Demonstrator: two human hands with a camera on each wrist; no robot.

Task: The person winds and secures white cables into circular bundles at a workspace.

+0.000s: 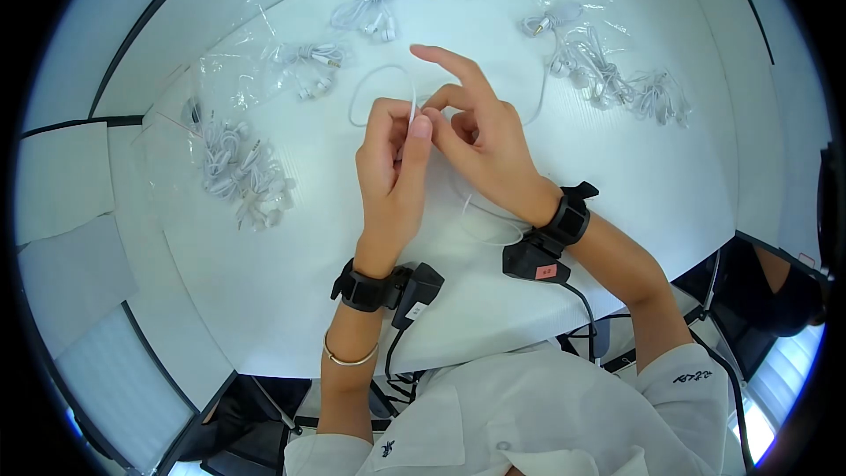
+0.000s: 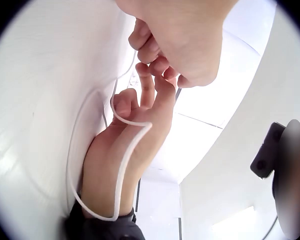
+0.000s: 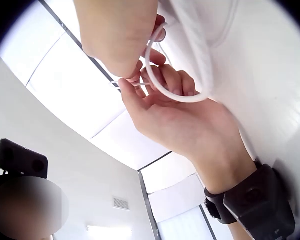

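Note:
My left hand [image 1: 395, 172] pinches a white earphone cable [image 2: 121, 180] between thumb and forefinger, close above the table. Right beside those fingertips, my right hand [image 1: 498, 141] pinches the same cable with thumb and finger, its forefinger raised. The cable loops out to the left of the hands and trails below the right palm near that wrist. In the right wrist view, a loop of cable [image 3: 187, 98] hangs in front of the left hand's curled fingers. The bit between the fingertips is mostly hidden by the fingers.
Coiled white earphones [image 1: 242, 172] lie at the left on the white table [image 1: 291, 300]. Further bundles [image 1: 383, 9] lie at the back, with others [image 1: 630, 88] at the right. Clear plastic bags [image 1: 233, 75] lie among them. Black wrist cameras [image 1: 419, 291] trail cords over the front edge.

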